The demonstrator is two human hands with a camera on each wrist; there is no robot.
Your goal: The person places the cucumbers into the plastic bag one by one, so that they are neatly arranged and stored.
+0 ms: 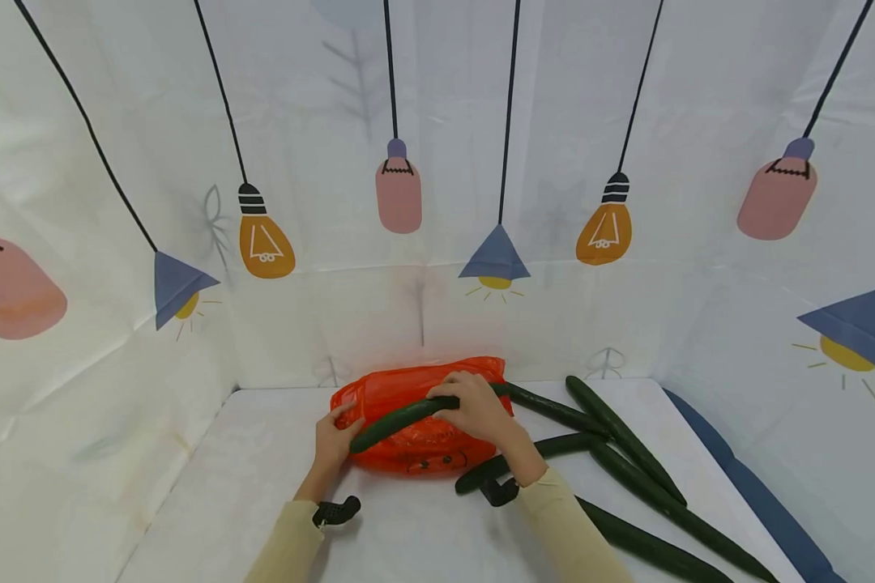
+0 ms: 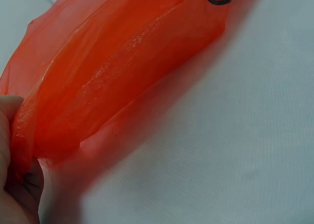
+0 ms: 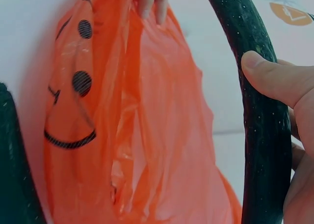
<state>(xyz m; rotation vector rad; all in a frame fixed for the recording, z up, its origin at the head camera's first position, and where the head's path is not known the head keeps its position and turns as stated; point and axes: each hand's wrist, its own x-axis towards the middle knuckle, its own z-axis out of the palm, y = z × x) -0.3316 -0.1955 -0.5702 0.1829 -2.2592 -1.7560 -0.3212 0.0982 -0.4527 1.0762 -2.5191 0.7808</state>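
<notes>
A red-orange plastic bag [image 1: 423,445] with a printed smiley face lies at the back of the white table. My left hand [image 1: 333,437] pinches the bag's left edge; the left wrist view shows the thin plastic [image 2: 59,131] between thumb and fingers. In my right hand [image 1: 475,409] is a long dark green cucumber [image 1: 401,419], gripped with the thumb on one side and held over the bag. The cucumber slants, its near end close to my left hand. In the right wrist view it stands beside the bag [image 3: 167,111].
Several more long cucumbers [image 1: 627,441] lie crossed on the right of the table [image 1: 401,538]. One of them [image 1: 481,476] reaches under my right forearm. White cloth walls [image 1: 437,308] printed with lamps enclose the table. Dark blue fabric [image 1: 758,494] shows past the right edge.
</notes>
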